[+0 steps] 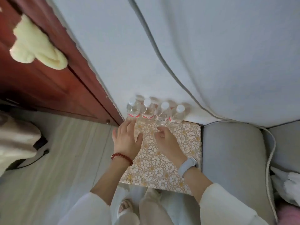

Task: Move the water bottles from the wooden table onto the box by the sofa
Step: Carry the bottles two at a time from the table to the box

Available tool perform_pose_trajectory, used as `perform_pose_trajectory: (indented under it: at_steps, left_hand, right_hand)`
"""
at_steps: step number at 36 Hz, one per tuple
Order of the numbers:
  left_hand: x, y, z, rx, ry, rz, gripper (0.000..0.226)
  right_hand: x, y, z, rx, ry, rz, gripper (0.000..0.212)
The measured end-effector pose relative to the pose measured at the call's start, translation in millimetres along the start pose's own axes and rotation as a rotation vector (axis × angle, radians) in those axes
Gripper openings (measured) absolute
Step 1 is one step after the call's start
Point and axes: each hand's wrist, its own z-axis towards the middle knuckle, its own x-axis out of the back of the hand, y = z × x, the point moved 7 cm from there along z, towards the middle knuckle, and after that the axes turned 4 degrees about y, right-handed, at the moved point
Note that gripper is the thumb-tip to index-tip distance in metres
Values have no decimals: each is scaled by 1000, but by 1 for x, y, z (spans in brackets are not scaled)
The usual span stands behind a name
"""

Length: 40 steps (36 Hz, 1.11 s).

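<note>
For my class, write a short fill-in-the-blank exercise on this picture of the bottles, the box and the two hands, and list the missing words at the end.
1. The number of water bottles standing in a row on the box is ____.
2. Every bottle cap is coloured ____.
3. The left hand wears a bracelet of ____ beads on its wrist.
4. The right hand has a pale watch band on its ____.

Missing words: four; white; red; wrist

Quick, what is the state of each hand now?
Left hand: open, fingers straight, holding nothing.
Right hand: cannot be told; fingertips hidden near the third water bottle.
</note>
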Motion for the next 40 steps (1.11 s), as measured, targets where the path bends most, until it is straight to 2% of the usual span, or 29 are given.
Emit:
perform_pose_trajectory:
  at_steps: [7,10,15,19,28,31,35,40]
  left_hand:
    - [105,-101,-99,318,60,-3,46]
    - [161,-150,-160,398,154,19,43]
    - [249,-244,-300,556,328,86,43]
    - [299,-322,-440,724,436,96,44]
    - [355,-442,-782,1303,755,46,39]
    - [353,-453,-843,1414,830,17,37]
    - [339,-479,-949,1626,974,-70,35]
    - [350,-529,-1057,1796,1064,-87,36]
  right_hand:
    - [-95,-81,-87,268,-205,-241,37]
    - [-161,-113,-142,405,-315,-371,39]
    - [-282,-159,-259,652,-449,-496,33]
    - [-387,-177,-376,837,-622,-539,32]
    - [-603,-163,-654,1144,-1100,-692,32]
    - [-643,-150,-709,1209,-1190,-729,32]
    - [-717,-111,-813,1340,-1395,-831,31]
    - [-808,-80,-927,1498,-1547,-904,32]
